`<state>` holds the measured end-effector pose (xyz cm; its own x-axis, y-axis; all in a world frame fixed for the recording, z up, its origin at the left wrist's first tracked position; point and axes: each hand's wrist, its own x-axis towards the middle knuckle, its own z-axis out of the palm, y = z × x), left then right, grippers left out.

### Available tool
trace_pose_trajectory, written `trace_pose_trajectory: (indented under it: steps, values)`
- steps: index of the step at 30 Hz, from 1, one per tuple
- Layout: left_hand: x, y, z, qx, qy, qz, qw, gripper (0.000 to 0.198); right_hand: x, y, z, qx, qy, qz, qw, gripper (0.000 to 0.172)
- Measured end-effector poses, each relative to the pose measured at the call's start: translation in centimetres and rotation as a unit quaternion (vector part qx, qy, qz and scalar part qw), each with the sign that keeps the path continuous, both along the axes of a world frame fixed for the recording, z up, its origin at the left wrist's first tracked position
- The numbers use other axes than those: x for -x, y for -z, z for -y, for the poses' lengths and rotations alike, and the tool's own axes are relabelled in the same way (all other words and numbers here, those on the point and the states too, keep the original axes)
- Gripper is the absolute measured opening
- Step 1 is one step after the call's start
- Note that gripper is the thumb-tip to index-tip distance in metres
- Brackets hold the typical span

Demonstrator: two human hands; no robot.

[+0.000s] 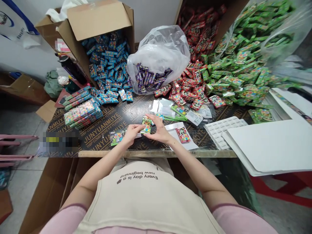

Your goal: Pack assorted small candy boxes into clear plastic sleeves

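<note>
My left hand (133, 134) pinches the near-left edge of a small green printed box (147, 124) just above the table's front part. My right hand (159, 129) curves round the same box from the right, fingers at its top and thumb low. Under and beside my left hand lies a flat black-and-green printed card (118, 137). A bit of a blue box (160, 116) shows behind my right fingers. To the right, a red box (182, 135) rests on a white sheet (194, 144). Clear bags and green header cards (179, 111) lie beyond my hands.
Blue boxes (109, 61) spill from a carton (99, 21). Purple boxes (148, 78) fill a clear bag (163, 42). Red boxes (192, 81) and green boxes (243, 74) heap at right. Stacked packs (83, 112) stand left; sticker sheets (223, 130) and white boards (270, 146) lie right.
</note>
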<state>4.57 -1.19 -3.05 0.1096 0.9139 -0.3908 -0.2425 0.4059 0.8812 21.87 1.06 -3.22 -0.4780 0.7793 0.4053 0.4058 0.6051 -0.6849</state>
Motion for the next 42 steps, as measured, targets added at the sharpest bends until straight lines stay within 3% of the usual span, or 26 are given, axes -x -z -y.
trace_pose_trajectory:
  steps: [6,9,11,14,16,18,22,26,28,30,33,35,37,39,42]
  values:
    - [0.2,0.7,0.4,-0.033,0.011,-0.024,0.999,0.039,0.3,-0.4,0.1,-0.039,-0.011,-0.013,0.999,0.075]
    - [2.0,0.8,0.1,-0.091,0.067,-0.140,0.984,0.052,-0.3,0.2,-0.2,-0.059,0.006,-0.019,0.998,0.070]
    - [4.0,1.0,0.0,-0.166,0.097,-0.294,0.936,0.061,-1.0,1.1,-0.5,-0.067,0.021,-0.013,0.997,0.070]
    - [6.8,1.9,0.3,-0.259,0.181,-0.506,0.803,0.105,-1.7,3.2,-1.0,-0.056,0.016,0.016,0.998,0.068]
    - [7.9,2.9,0.6,-0.278,0.248,-0.568,0.734,0.122,-1.7,4.7,-1.1,-0.042,-0.002,0.044,0.998,0.064]
    - [8.3,3.8,0.9,-0.284,0.273,-0.586,0.708,0.121,-1.3,6.0,-1.0,-0.026,-0.021,0.063,0.997,0.062]
    - [8.3,4.6,1.1,-0.307,0.274,-0.553,0.725,0.121,-0.7,7.3,-0.5,0.050,-0.115,0.046,0.991,0.068]
    - [8.2,3.7,0.9,-0.316,0.281,-0.509,0.750,0.119,-0.3,6.8,-0.4,0.132,-0.156,-0.050,0.978,0.078]
    - [7.8,3.0,0.6,-0.309,0.247,-0.501,0.770,0.115,0.5,5.9,-0.5,0.162,-0.109,-0.114,0.974,0.084]
    - [6.9,2.2,0.0,-0.294,0.164,-0.492,0.803,0.114,1.9,4.5,-0.7,0.184,0.011,-0.206,0.961,0.083]
    - [5.0,1.5,-0.9,-0.263,-0.020,-0.416,0.871,0.099,4.8,1.9,-1.1,0.234,0.186,-0.358,0.885,0.068]
    - [3.6,1.3,-1.3,-0.244,-0.104,-0.308,0.914,0.070,6.5,0.4,-1.5,0.287,0.219,-0.419,0.833,0.061]
    - [2.3,1.4,-1.3,-0.222,-0.140,-0.189,0.946,0.047,7.7,-0.8,-2.1,0.330,0.230,-0.453,0.795,0.058]
    - [1.2,1.7,-0.9,-0.196,-0.168,-0.094,0.961,0.042,8.2,-1.4,-2.6,0.357,0.238,-0.460,0.777,0.056]
    - [0.0,1.9,-0.3,-0.134,-0.232,0.021,0.963,0.045,8.0,-1.7,-2.9,0.386,0.230,-0.436,0.780,0.048]
